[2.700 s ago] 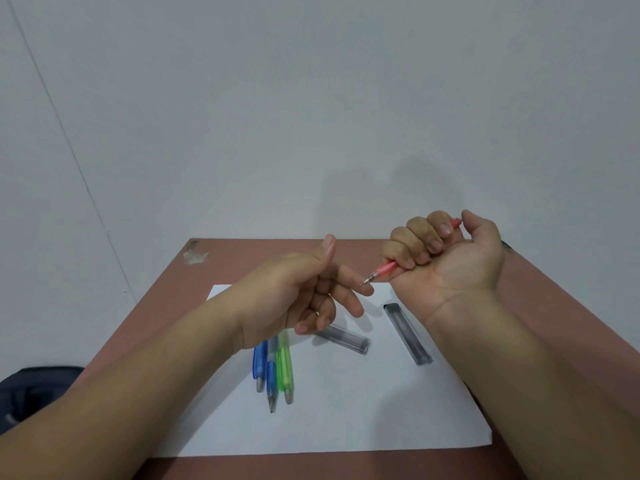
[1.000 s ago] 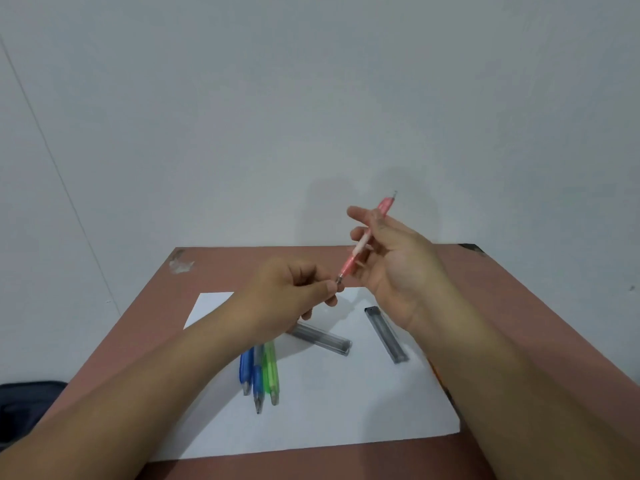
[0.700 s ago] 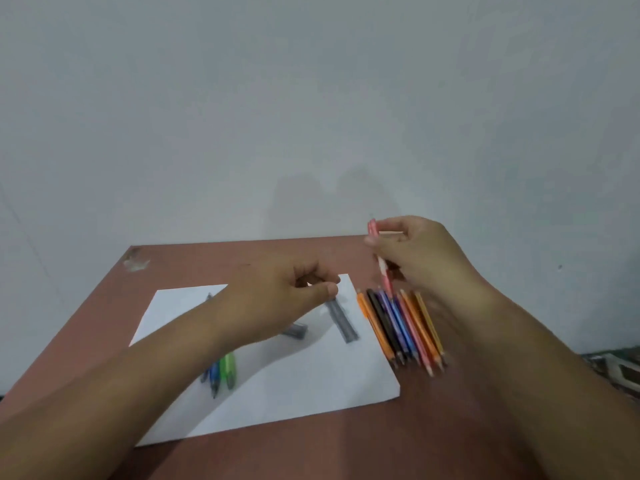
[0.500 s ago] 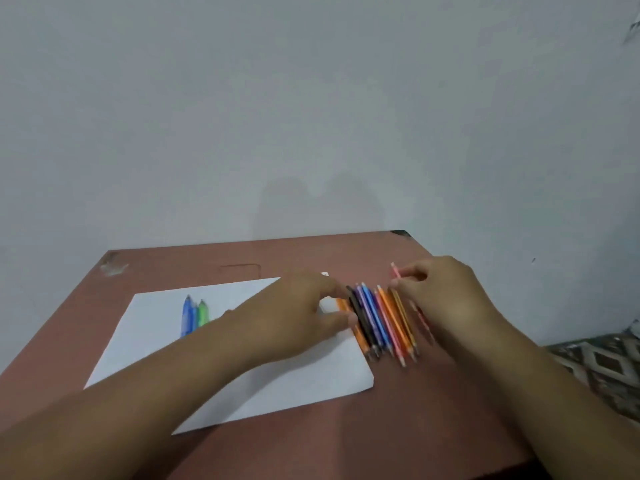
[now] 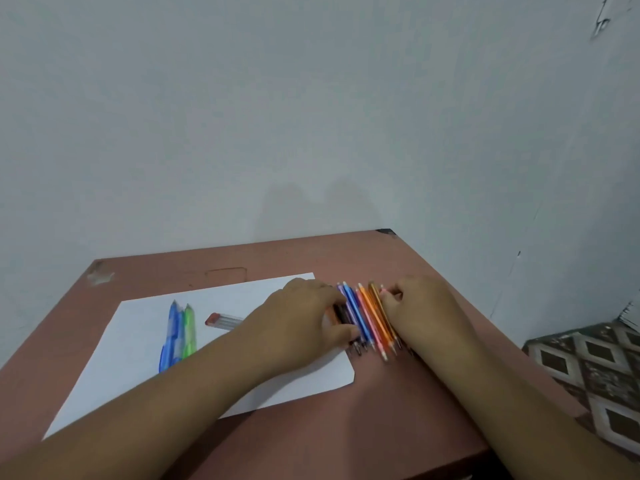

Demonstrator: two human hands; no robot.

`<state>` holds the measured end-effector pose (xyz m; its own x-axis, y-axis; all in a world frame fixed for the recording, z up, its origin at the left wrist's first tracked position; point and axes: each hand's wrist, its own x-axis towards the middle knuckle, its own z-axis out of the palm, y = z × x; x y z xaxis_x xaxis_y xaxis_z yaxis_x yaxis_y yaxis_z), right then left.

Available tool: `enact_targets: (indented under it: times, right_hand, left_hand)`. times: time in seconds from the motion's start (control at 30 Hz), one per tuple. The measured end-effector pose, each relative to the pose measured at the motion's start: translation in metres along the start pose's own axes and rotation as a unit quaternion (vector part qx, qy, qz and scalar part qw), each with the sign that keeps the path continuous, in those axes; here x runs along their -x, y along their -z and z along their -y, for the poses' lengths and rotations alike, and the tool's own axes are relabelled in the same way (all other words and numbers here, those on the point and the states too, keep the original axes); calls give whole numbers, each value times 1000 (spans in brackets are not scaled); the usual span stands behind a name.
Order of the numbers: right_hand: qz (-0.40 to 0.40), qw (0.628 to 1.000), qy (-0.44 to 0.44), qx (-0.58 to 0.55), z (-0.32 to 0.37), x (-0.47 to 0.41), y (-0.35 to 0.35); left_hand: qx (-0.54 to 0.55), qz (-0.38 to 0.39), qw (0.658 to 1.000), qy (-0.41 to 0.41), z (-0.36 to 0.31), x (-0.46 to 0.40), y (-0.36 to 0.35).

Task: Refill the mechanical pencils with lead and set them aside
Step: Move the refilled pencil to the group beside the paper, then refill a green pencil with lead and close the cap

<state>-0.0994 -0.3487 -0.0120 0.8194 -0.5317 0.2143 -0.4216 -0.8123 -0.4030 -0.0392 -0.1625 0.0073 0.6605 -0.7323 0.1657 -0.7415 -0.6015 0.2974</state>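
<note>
We see both hands down on the brown table [image 5: 242, 441] at the row of refilled pencils [image 5: 369, 318], which lies side by side just off the right edge of the white paper [image 5: 145, 344], tips toward us. Left hand [image 5: 304, 327] sits on the row's left side, fingers curled down over the dark and purple pencils, thumb near the tips; whether it grips one or only presses we cannot tell. Right hand [image 5: 420, 311] is at the row's right side, fingertips touching the outermost orange and pink pencils; its grip is blurred, so we cannot tell that either. Still on the paper, well apart to the left: two blue pencils [image 5: 172, 336] and a green pencil [image 5: 188, 329], touching each other, partly under the left forearm. A clear lead case [image 5: 225, 321] with a reddish cap lies between them and the left hand. The row sits near the table's right edge, patterned floor [image 5: 595, 372] beyond it. Bare tabletop shows along the far edge by the wall [image 5: 311, 116] and in the near strip between the forearms.
</note>
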Motion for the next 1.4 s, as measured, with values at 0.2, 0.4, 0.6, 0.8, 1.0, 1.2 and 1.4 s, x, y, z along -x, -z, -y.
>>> enact_targets:
  times: [0.2,0.4,0.6,0.8,1.0,1.2,1.4]
  right_hand:
    - [-31,993,99,48,19,3,10]
    - [62,964,257,29,80,10,-2]
    - [134,936,324,13,135,14,-27]
    - [193,927,313,77,164,17,-41]
    - [118,944,295,85,160,12,-43]
    - [147,853,501,21,161,23,-50]
    - [110,808,578,25,152,22,-58]
  left_hand:
    - [1,-35,998,58,43,30,26]
    - [8,-68,986,150,106,74,49]
    - [-20,-79,980,182,146,115,60]
    - [-9,-60,979,193,166,134,62]
    - [-9,-52,981,188,175,139,56]
    - [-4,-60,979,195,177,135,53]
    - [16,-65,977,203,177,135,57]
